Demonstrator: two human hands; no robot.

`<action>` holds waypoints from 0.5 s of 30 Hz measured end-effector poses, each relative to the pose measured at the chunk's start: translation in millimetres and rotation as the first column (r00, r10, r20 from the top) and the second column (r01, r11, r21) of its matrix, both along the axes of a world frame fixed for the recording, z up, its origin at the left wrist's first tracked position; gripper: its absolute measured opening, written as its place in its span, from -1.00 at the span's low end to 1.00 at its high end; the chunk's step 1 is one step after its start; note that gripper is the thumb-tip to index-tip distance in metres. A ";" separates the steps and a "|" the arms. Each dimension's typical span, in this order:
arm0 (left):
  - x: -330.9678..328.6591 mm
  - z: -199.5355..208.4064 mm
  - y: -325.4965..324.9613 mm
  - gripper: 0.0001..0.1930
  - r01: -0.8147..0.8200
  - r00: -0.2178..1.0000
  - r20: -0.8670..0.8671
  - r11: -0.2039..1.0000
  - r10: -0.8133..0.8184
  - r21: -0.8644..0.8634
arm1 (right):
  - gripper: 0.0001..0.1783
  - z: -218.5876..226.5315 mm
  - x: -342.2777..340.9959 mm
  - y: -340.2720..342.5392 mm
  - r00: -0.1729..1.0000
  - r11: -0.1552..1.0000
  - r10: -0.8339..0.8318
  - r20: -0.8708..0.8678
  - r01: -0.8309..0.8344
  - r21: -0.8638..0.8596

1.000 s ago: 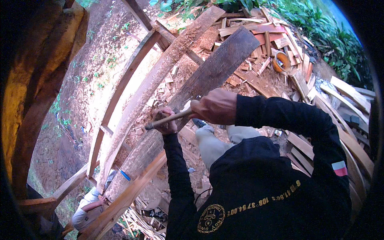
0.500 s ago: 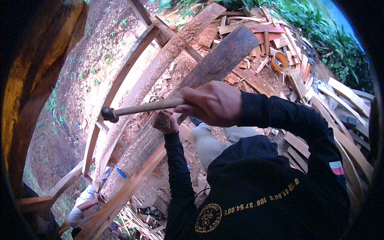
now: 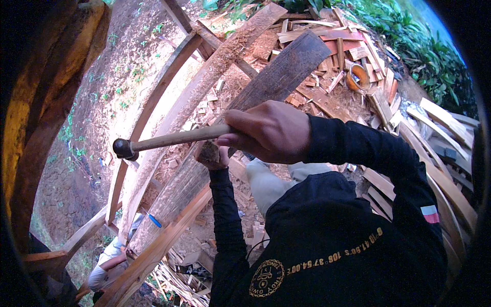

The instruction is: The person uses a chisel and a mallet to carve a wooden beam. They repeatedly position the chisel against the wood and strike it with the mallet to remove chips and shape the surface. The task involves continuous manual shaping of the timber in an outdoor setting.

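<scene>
My right hand is closed round the wooden handle of a hammer, whose dark, rounded head points left. Just below the handle, my left hand grips a short wooden piece with a rough, worn brown end. What lies under that piece is hidden. Both hands are over a long, dark, weathered plank that runs from upper right to lower left. The hammer head hangs left of the plank, apart from the wooden piece.
Curved timber beams stand left of the plank. A small blue object rests on the plank's lower end, near another person. Wood offcuts and an orange bucket lie at upper right. A thick post rises at far left.
The hammer has shifted left, its head moving farther out from the left hand. My right hand has followed slightly left. The left hand keeps its grip in nearly the same place.
</scene>
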State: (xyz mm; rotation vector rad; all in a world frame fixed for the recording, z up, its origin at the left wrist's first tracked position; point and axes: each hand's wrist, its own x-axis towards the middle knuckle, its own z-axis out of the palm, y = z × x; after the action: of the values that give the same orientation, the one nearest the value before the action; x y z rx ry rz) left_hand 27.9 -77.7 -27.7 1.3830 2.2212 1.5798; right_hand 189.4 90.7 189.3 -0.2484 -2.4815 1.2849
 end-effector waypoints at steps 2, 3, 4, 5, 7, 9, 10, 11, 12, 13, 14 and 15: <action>-1.2 -30.8 -8.4 -0.64 -0.095 0.994 -0.051 0.994 0.093 -0.053 | -0.69 9.1 0.0 1.4 1.000 1.000 0.020 -0.016 -0.020 -0.006; -0.5 -35.6 -10.6 -0.65 -0.124 0.989 -0.087 0.988 0.117 -0.086 | -0.69 13.7 0.3 -0.1 0.999 0.999 0.023 -0.027 -0.024 -0.021; -0.1 -26.3 -8.0 -0.68 -0.119 0.984 -0.148 0.985 0.099 -0.128 | -0.69 16.7 1.1 0.1 0.999 0.999 0.023 -0.040 -0.024 -0.033; 0.2 -23.3 -4.1 -0.71 -0.073 0.994 -0.082 0.993 0.065 -0.096 | -0.69 12.3 3.0 0.1 0.999 0.999 0.030 -0.039 -0.031 -0.037; 0.0 -19.8 0.4 -0.78 0.034 0.985 0.166 0.998 -0.042 0.051 | -0.69 -10.9 8.7 -2.8 0.998 0.998 0.048 -0.041 -0.050 -0.046; 2.2 -19.1 7.8 -0.81 0.097 0.842 0.481 0.945 -0.245 0.312 | -0.69 -37.8 25.1 5.0 0.954 0.982 0.132 0.270 -0.163 0.096; 3.9 -17.1 9.0 -0.81 0.095 0.867 0.450 0.957 -0.215 0.274 | -0.69 -34.9 24.2 10.2 0.894 0.960 0.152 0.421 -0.235 0.151; 6.0 -14.5 8.3 -0.81 0.091 0.890 0.417 0.967 -0.185 0.237 | -0.69 -30.5 22.9 8.7 0.871 0.968 0.172 0.459 -0.237 0.087; 6.6 -12.0 8.6 -0.81 0.085 0.910 0.383 0.976 -0.157 0.199 | -0.69 -24.0 21.9 9.5 0.918 0.976 0.162 0.363 -0.202 0.077; 1.8 -20.5 4.5 -0.80 0.043 0.891 0.434 0.976 -0.135 0.215 | -0.70 -7.5 17.2 11.8 0.954 0.982 0.154 0.258 -0.176 0.064; -10.3 -30.1 -11.1 -0.80 0.068 0.955 0.275 0.987 -0.107 0.148 | -0.70 8.5 10.2 8.6 0.978 0.987 0.149 0.147 -0.155 0.033; -22.0 -42.5 -23.2 -0.79 0.089 0.988 0.117 0.993 -0.099 0.082 | -0.70 29.0 4.6 6.5 0.990 0.991 0.136 0.040 -0.136 -0.007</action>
State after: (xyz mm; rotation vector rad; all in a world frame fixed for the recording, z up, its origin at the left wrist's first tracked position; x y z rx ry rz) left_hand 5.9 -101.0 -70.2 1.3499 2.0168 1.6852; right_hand 194.0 97.2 218.3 -0.1089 -2.5693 1.3505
